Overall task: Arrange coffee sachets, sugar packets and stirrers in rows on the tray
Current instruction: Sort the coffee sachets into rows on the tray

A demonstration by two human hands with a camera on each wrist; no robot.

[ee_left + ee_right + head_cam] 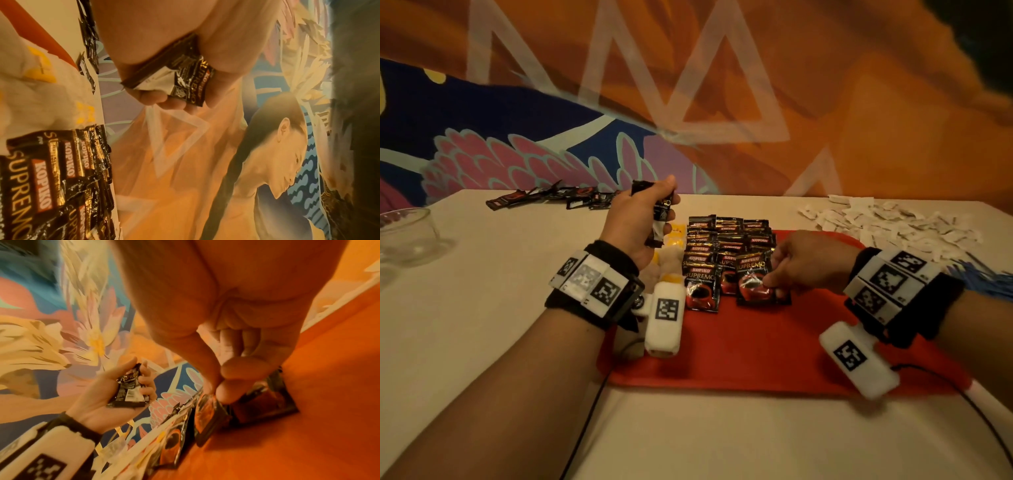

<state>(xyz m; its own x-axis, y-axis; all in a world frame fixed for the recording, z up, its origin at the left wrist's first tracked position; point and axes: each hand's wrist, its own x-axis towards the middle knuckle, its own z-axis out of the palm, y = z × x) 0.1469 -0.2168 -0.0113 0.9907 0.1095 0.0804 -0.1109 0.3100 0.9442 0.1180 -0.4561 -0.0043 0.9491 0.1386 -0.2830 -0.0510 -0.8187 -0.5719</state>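
Observation:
A red tray [756,356] lies on the pale table. Black Kopiko coffee sachets [726,240] overlap in rows on its far half, with white-and-yellow sugar packets [671,253] to their left. My left hand [640,219] is raised above the tray's left side and grips a small stack of coffee sachets [185,76]. My right hand [791,267] reaches down to the nearest sachet [756,281] of the right row; thumb and fingertips pinch its lower right part [213,410] on the tray.
Loose coffee sachets [551,198] lie at the table's far left, a heap of white packets [887,222] at the far right, blue stirrers [983,274] at the right edge. A glass bowl [407,233] stands far left. Cables [585,428] run from both wrists.

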